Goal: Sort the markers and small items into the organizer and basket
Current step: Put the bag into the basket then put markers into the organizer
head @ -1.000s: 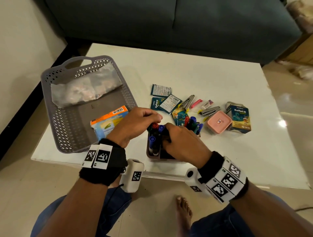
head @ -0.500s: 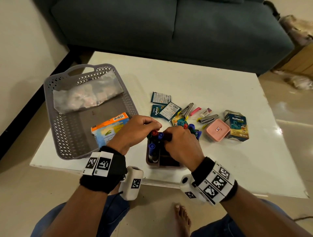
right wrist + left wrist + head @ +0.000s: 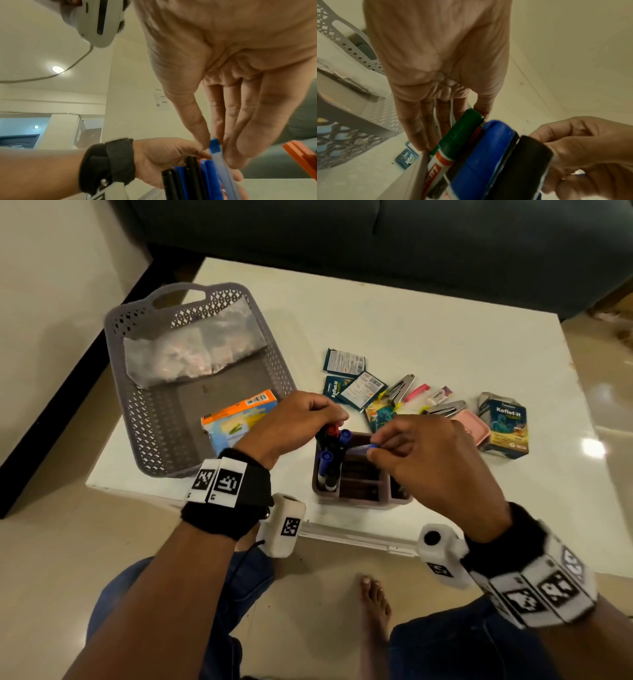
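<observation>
Head view gives us the white table [image 3: 394,313] first, with a dark sofa [image 3: 342,237] along its far side. On the left of the table sits our grey basket [image 3: 137,419], which holds a clear plastic bag [image 3: 191,350] at its far end and an orange and blue packet [image 3: 236,419] at its near right corner. At the near edge, right of the basket, stands the brown organizer [image 3: 359,501]; its left compartment holds upright markers [image 3: 330,450] with red, blue and black caps. Beyond it and to the right lie the loose small items: a printed box [image 3: 505,424], a pink case [image 3: 474,429] partly behind our right hand, several dark sachets [image 3: 346,362], two metal hair clips [image 3: 399,386], a pink clip [image 3: 416,392] and a small white tube [image 3: 440,395].

Our left hand [image 3: 291,422] has its fingers curled over the tops of the standing markers, gripping the bunch. Our right hand [image 3: 428,460] pinches a slim blue pen [image 3: 368,447] between thumb and fingers, just above the organizer's middle compartment and beside the markers.
</observation>
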